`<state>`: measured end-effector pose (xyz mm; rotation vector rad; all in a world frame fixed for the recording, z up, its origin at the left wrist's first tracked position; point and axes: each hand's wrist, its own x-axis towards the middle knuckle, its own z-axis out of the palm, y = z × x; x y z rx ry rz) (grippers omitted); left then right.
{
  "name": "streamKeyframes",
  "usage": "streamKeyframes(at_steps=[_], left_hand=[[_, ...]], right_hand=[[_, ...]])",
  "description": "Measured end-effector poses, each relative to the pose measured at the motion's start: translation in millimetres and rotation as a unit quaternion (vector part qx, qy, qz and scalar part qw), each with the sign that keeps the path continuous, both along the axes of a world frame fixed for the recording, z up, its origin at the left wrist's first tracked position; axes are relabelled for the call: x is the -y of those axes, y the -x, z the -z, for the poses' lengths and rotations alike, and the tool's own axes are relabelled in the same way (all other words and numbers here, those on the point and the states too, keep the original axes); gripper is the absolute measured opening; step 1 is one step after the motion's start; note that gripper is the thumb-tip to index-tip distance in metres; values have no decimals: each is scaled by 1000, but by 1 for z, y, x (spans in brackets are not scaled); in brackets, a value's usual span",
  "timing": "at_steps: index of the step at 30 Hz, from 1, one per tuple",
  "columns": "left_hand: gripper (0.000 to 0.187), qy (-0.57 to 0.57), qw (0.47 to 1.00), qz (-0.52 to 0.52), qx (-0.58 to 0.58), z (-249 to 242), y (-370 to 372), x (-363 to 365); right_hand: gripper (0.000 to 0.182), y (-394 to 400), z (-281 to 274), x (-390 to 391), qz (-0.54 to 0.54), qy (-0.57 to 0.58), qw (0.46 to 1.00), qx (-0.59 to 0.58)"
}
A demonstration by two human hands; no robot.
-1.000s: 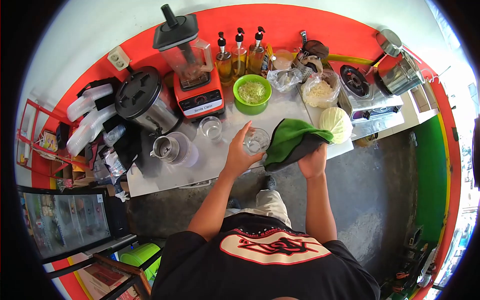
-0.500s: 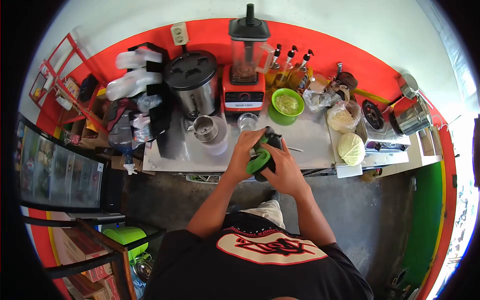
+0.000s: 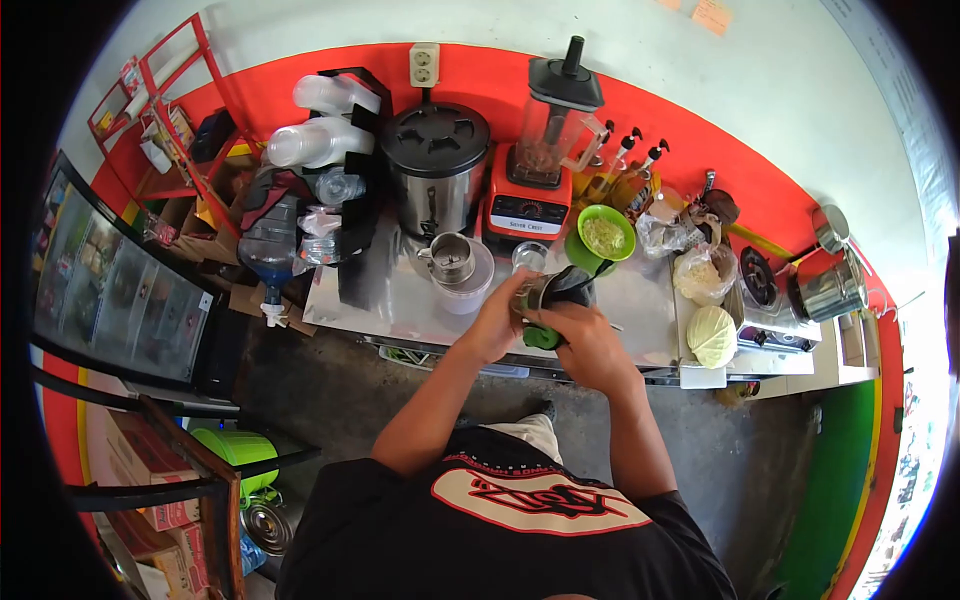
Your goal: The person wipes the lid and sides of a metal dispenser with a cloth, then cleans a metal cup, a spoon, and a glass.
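Observation:
Both hands are raised in front of the counter's near edge, around a dark container (image 3: 572, 288) with a shiny greyish section at its left and a black handle-like part at its upper right. My left hand (image 3: 497, 318) is closed around the left side. Over the lower right side, my right hand (image 3: 592, 345) is closed with its fingers reaching left. A crumpled green cloth (image 3: 542, 338) shows below the container, between the two hands. What kind of container it is, I cannot tell. Just beyond the left fingertips stands a clear cup (image 3: 529, 257).
A metal cup (image 3: 450, 260) sits on a white tub (image 3: 466, 290) left of my hands. Behind are a steel urn (image 3: 437, 180), a red blender (image 3: 527, 205) and a green bowl (image 3: 622, 245) of shredded food. Pump bottles (image 3: 625, 180), a cabbage (image 3: 711, 336) and a stove (image 3: 775, 300) stand rightward.
The container has turned, bringing its greyish section to the left and its black part to the upper right. Less green cloth shows, now lower down. The camera view has shifted and tilted.

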<state>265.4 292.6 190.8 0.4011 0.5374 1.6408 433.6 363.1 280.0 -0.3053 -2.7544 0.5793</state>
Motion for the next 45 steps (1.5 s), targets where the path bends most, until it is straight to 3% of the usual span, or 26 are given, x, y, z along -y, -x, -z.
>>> streamKeyframes(at_steps=[2, 3, 5, 7, 8, 10, 11, 13, 17, 18, 19, 20, 22, 26, 28, 30, 32, 33, 35, 36, 37, 38, 42, 44, 45], left_hand=[[36, 97, 987, -127, -19, 9, -2, -13], [33, 91, 976, -189, -57, 6, -7, -19], [33, 54, 968, -211, -126, 4, -6, -15], [32, 16, 954, -232, -192, 2, -10, -13], [31, -17, 931, -281, -233, 2, -13, -12], [31, -48, 904, -323, -275, -3, -20, -7], [31, -65, 885, -358, -289, -7, -23, -5], [33, -85, 859, -384, -326, -5, -24, -6], [41, -62, 902, -299, -307, -6, -15, -9], [44, 6, 962, -174, -210, -23, -12, 1], [47, 74, 991, -43, -107, -31, -8, 9], [47, 75, 990, -45, -106, -29, -4, 12], [52, 118, 990, 10, -80, -23, 4, 16], [43, 84, 991, -107, 21, -15, 1, 15], [42, 79, 990, -111, 26, -27, 1, 22], [42, 82, 989, -121, 17, -38, -1, 27], [40, 68, 993, -92, 26, -24, 2, 23], [38, 84, 989, -121, 23, -29, -2, 24], [36, 98, 984, -150, 20, -26, -3, 24], [35, 85, 978, -177, -73, -22, -1, 22], [35, 72, 963, -203, -164, -17, 0, 22], [35, 73, 963, -203, -162, -12, -2, 21], [37, 102, 941, -261, -188, -21, -7, 20], [37, 113, 937, -278, -180, -19, -5, 18], [37, 105, 935, -278, -191, -17, -3, 16]], right_hand=[[63, 10, 13, 7, -4, -5, 1000, 15], [62, 15, 16, 12, 29, -9, 999, 31], [61, 22, 16, 20, 67, -15, 997, 47], [60, 25, 8, 23, 78, 119, 990, 12], [60, 25, 7, 22, 81, 119, 990, 12], [60, 23, 4, 19, 25, 343, 934, -102], [60, 23, 1, 18, 29, 343, 933, -105], [60, 22, -7, 15, 28, 478, 870, -115], [53, 15, -14, 16, 96, 387, 910, -114], [53, 12, -13, 11, 73, 263, 957, -95], [54, 12, -13, 8, 48, 135, 987, -76], [54, 12, -15, 9, 45, 136, 987, -75], [52, 12, -26, 15, 0, -32, 999, 21], [51, 9, -43, 23, -21, -18, 999, -26], [49, 7, -54, 25, 7, 152, 978, -140], [47, 16, -57, 31, 42, 98, 972, -210], [42, 24, -40, 33, 219, 173, 914, -295], [42, 20, -28, 25, 220, 172, 913, -296], [35, 10, -7, 4, 174, 443, 874, -96], [35, 9, -4, 3, 174, 441, 875, -95], [33, 8, 0, 4, 215, 301, 923, -107], [31, 7, 2, 6, 252, 157, 948, -117], [27, 11, -6, 24, 325, 269, 901, -97], [35, 8, 7, 28, 141, 250, 931, -227], [52, 3, 7, 26, 89, 227, 957, -155]])
